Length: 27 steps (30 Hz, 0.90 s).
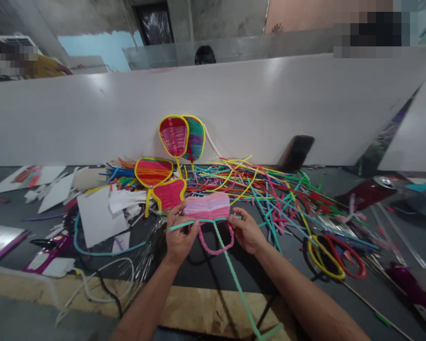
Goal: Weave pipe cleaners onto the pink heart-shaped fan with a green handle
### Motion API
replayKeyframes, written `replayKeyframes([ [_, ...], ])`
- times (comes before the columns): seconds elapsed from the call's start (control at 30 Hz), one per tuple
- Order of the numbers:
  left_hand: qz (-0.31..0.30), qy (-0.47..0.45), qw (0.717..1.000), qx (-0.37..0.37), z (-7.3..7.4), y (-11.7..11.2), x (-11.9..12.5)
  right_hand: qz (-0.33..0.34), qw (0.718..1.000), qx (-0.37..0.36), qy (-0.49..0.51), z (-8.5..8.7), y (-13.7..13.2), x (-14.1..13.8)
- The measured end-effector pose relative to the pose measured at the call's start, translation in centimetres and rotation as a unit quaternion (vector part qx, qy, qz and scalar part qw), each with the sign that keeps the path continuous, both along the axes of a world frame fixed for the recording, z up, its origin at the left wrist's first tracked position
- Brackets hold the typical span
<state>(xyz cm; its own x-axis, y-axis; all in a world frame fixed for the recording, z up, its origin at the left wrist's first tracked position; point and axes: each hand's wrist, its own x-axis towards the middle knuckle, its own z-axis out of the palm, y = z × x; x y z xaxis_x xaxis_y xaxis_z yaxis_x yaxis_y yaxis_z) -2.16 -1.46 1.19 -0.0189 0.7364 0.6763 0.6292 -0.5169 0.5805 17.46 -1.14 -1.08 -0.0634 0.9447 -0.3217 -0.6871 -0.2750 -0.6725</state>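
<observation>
Left hand (179, 237) and right hand (246, 231) pinch a pink woven pipe-cleaner fan panel (206, 206), framing step; teal chenille stem (234, 277) below needs bending around.

A white partition panel (92, 113) stood behind the dark surface (404, 246); beyond it were bare concrete walls (216, 19) and a dark doorway (155, 23)

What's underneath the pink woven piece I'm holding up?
Under the pink woven piece hang a pink loop and a teal stem, over the dark table. The piece covers whatever lies directly behind it.
</observation>
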Motion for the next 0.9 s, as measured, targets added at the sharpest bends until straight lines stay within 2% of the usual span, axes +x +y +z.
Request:
replayKeyframes([
  [0.17,-0.012,-0.020,1.000,-0.001,-0.1,0.1,-0.2,0.058,0.997,0.009,0.048,0.0,0.1,0.1],
  [0.3,-0.012,-0.057,0.998,-0.032,0.1,0.3,-0.3,0.103,0.994,0.025,0.042,0.3,0.0,0.2],
  [0.47,-0.015,-0.172,0.979,-0.107,-0.4,0.4,0.2,0.077,0.996,0.045,0.020,0.5,-0.2,0.1],
  [0.57,-0.031,-0.259,0.951,-0.168,-1.0,0.4,0.6,0.048,0.997,0.061,0.017,0.4,-0.2,0.1],
  [0.7,-0.052,-0.364,0.896,-0.250,-1.5,0.5,1.0,0.043,0.996,0.083,0.012,0.2,-0.2,0.0],
  [0.9,-0.085,-0.495,0.812,-0.299,-0.8,0.4,1.5,0.032,0.995,0.093,0.004,-0.3,-0.2,-0.1],
])
